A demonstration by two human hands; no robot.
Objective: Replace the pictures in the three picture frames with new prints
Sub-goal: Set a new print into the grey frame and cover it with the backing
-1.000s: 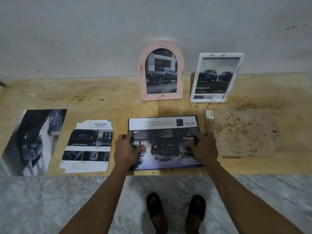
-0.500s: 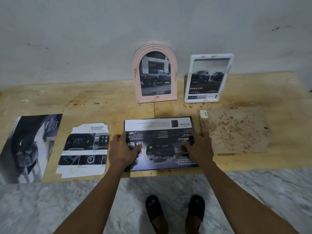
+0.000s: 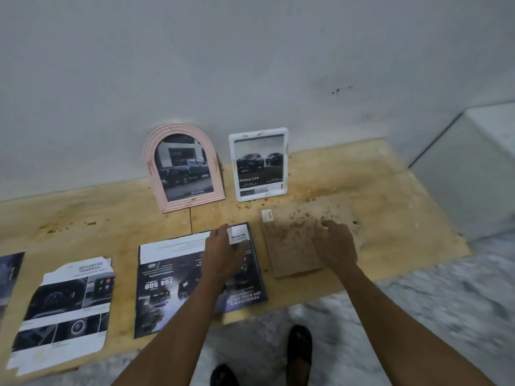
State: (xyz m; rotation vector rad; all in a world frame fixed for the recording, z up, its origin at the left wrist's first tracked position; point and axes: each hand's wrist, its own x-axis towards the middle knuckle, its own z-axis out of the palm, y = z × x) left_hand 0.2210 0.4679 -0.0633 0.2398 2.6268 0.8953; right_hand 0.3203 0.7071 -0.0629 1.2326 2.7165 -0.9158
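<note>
Since the plywood sheet [image 3: 111, 218] serves as the workbench, I see everything laid flat within reach. The big dark print [image 3: 172, 282] lies face up, upside down to me, probably over the third frame. My left hand [image 3: 223, 254] rests flat on its far right corner, fingers spread, gripping nothing, likely pinning it. The brown backing board [image 3: 295, 240] sits just beside; my right hand [image 3: 337, 246] lies on it, fingers curled loosely, not clamped. The pink arched frame [image 3: 184, 165] and white frame [image 3: 259, 162] lean on the wall, apparently done.
</note>
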